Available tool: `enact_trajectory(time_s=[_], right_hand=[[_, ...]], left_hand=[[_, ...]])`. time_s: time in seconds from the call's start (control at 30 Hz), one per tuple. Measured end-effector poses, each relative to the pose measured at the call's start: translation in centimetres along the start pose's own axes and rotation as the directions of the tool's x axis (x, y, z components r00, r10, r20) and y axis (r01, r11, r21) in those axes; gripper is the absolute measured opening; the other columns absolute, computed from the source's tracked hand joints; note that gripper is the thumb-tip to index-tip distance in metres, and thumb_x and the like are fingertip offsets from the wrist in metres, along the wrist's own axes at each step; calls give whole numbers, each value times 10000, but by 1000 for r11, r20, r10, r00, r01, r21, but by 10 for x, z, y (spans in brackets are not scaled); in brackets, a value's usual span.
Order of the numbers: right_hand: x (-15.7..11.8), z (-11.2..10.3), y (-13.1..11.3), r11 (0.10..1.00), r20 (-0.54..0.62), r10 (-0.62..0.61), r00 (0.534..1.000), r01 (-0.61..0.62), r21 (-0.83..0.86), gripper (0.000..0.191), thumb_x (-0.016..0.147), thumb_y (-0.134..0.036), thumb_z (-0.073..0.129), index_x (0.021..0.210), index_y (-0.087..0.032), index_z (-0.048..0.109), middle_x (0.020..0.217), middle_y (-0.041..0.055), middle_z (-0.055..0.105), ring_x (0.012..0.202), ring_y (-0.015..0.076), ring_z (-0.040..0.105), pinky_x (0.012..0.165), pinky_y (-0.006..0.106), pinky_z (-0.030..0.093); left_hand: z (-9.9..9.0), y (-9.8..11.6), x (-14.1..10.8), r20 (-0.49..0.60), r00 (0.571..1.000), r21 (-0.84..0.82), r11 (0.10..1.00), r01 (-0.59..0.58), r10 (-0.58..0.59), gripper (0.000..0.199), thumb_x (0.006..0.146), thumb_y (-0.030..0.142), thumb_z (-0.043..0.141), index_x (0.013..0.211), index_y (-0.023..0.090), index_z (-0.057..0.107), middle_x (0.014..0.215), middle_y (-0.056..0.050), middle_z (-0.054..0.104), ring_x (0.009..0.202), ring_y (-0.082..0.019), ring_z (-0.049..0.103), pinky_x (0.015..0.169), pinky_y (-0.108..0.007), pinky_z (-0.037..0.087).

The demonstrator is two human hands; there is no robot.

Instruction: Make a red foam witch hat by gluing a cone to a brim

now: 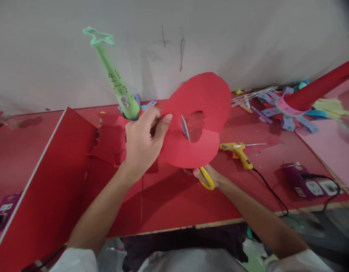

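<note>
Head view: the left hand has thumb and fingers closed in a pinch on the left side of the red paper, likely to keep it still. The right hand, partly hidden below the paper, curls round the scissors. One blade pokes up right of the left fingers, probably so paper sits between both blades. The glue gun lies right of the right fingers.

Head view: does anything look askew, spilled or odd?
The yellow glue gun lies on its side, with tiny scraps beside it on the red tabletop, slightly untidy. The green paper cone leans, perhaps partly lens distortion.
</note>
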State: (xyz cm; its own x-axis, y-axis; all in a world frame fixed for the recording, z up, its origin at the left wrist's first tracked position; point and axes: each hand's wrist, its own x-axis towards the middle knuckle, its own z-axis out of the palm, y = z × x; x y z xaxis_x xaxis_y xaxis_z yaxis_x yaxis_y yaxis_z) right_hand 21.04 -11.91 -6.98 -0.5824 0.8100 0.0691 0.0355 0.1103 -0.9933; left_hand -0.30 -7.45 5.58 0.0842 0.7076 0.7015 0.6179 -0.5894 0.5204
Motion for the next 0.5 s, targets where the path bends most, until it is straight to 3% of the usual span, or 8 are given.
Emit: enact_trajectory(time_s=[0.5], right_hand=[[0,1,-5,999,-88,40,995,-38,23,782,768,-1034,531,790,-257,442,730,-22,427,677,153,384,641,318,406]], left_hand=[[3,-4,-2,15,999,-47,998,30,-30,431,1067,406,629,755,231,388,600,57,283,539,-115,243,492,-323,214]])
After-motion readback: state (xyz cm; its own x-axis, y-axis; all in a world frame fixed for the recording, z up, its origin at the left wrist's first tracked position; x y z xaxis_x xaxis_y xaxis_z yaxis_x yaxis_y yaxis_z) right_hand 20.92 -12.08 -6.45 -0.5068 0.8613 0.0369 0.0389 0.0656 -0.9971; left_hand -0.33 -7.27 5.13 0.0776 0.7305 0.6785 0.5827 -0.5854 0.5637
